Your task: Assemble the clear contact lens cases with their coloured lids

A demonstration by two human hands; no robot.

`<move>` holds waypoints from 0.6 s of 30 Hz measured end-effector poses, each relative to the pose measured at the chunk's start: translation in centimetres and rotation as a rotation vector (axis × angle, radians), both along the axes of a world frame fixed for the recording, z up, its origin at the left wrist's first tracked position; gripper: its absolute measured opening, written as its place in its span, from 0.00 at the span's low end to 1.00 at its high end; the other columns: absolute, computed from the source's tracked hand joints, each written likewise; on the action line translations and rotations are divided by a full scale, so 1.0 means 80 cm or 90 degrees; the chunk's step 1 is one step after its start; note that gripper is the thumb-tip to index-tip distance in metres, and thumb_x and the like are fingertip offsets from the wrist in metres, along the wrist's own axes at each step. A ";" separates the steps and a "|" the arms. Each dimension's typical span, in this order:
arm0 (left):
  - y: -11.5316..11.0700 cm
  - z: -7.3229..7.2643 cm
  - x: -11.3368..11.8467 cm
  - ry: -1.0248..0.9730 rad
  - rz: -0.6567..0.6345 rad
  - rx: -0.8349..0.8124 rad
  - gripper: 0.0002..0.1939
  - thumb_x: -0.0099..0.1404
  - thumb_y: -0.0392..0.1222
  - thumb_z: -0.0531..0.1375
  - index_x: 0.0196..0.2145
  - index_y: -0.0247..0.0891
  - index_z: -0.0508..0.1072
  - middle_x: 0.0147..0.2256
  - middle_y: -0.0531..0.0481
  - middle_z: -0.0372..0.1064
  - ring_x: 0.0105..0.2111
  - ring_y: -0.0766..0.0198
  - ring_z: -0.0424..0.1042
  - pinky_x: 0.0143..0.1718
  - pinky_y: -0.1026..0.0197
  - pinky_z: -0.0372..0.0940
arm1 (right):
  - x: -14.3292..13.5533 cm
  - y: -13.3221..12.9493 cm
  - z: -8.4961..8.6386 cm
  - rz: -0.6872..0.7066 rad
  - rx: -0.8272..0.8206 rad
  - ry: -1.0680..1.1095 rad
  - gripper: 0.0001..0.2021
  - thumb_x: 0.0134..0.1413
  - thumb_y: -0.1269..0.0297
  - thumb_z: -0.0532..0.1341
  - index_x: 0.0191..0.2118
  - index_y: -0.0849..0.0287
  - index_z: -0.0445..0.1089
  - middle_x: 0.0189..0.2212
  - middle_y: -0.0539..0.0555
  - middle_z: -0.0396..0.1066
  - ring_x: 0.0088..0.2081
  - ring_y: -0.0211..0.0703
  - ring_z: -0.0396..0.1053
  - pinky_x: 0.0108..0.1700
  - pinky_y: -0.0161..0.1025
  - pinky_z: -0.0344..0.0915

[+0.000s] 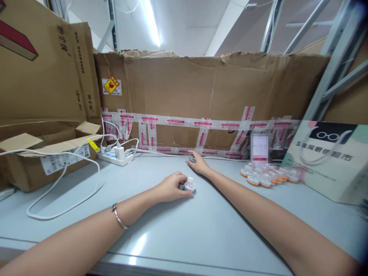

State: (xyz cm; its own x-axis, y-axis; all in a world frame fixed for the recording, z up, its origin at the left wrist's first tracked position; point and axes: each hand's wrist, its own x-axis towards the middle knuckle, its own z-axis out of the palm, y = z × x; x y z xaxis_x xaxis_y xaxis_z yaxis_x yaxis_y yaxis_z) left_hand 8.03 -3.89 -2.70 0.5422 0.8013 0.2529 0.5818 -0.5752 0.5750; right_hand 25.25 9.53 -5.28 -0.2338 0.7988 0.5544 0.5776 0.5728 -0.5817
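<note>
My left hand rests low over the grey tabletop, thumb and fingers curled around the left side of a small white round case. An openwork white part stands up at the back of that case. Farther off, close to the cardboard at the back, my right hand reaches in with its fingers bent around a small clear piece. Its fingers partly cover this piece, and its exact kind is too small to make out. A silver bracelet circles the left wrist.
To the right are several clear round containers with orange bases, below a blurred white card. A printed paper bag stands beside them. On the left are a power strip, a looping white cable and an open carton. Cardboard walls the back.
</note>
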 end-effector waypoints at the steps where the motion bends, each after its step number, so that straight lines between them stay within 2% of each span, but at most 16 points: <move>1: 0.000 0.000 0.001 -0.001 0.006 0.000 0.18 0.50 0.54 0.61 0.29 0.36 0.67 0.33 0.51 0.60 0.32 0.64 0.61 0.34 0.64 0.57 | 0.000 -0.002 0.001 0.007 -0.003 -0.004 0.21 0.42 0.74 0.60 0.46 0.59 0.63 0.49 0.58 0.64 0.51 0.45 0.62 0.55 0.45 0.54; 5: 0.001 0.000 0.003 -0.028 0.014 -0.019 0.14 0.50 0.50 0.61 0.28 0.36 0.67 0.32 0.51 0.61 0.31 0.64 0.61 0.34 0.63 0.57 | 0.001 -0.009 0.003 0.010 -0.028 0.002 0.16 0.42 0.75 0.59 0.41 0.58 0.65 0.40 0.54 0.69 0.42 0.42 0.66 0.49 0.44 0.60; 7: 0.003 -0.001 0.002 -0.076 0.004 -0.084 0.13 0.50 0.47 0.62 0.29 0.35 0.67 0.30 0.52 0.62 0.31 0.64 0.62 0.34 0.64 0.57 | 0.002 -0.014 0.005 -0.002 -0.046 0.016 0.14 0.43 0.74 0.59 0.40 0.58 0.65 0.34 0.52 0.70 0.38 0.41 0.67 0.46 0.44 0.61; 10: 0.007 -0.001 0.001 -0.216 -0.022 -0.230 0.14 0.50 0.42 0.62 0.34 0.34 0.67 0.31 0.51 0.65 0.32 0.65 0.65 0.36 0.64 0.59 | 0.004 -0.030 0.015 -0.005 -0.078 0.043 0.11 0.44 0.72 0.58 0.38 0.58 0.65 0.28 0.50 0.69 0.32 0.40 0.67 0.42 0.43 0.63; 13: 0.005 0.003 0.001 -0.348 -0.023 -0.316 0.20 0.48 0.38 0.64 0.40 0.34 0.67 0.35 0.48 0.67 0.35 0.65 0.66 0.40 0.63 0.59 | 0.008 -0.061 0.034 0.020 -0.105 0.079 0.10 0.47 0.68 0.58 0.38 0.58 0.64 0.29 0.51 0.69 0.33 0.39 0.67 0.40 0.41 0.64; 16: -0.004 0.012 0.003 -0.432 -0.040 -0.348 0.19 0.50 0.39 0.65 0.39 0.34 0.68 0.37 0.48 0.67 0.36 0.66 0.65 0.42 0.63 0.57 | 0.014 -0.108 0.056 0.063 -0.142 0.133 0.12 0.49 0.62 0.57 0.41 0.58 0.63 0.31 0.52 0.70 0.34 0.39 0.69 0.40 0.40 0.65; 18: -0.012 0.016 0.005 -0.467 -0.070 -0.353 0.17 0.53 0.42 0.63 0.40 0.34 0.69 0.38 0.48 0.66 0.37 0.66 0.64 0.43 0.63 0.57 | 0.018 -0.140 0.070 0.115 -0.212 0.270 0.14 0.48 0.60 0.60 0.42 0.58 0.63 0.33 0.53 0.71 0.37 0.39 0.69 0.43 0.41 0.64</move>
State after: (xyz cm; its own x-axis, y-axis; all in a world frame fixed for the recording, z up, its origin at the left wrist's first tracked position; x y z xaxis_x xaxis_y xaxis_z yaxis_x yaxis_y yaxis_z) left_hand 8.44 -4.81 -1.40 0.4782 0.8639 0.1580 -0.0776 -0.1376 0.9874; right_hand 26.71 -1.66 0.33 -0.1941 0.9149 0.3540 0.1636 0.3860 -0.9079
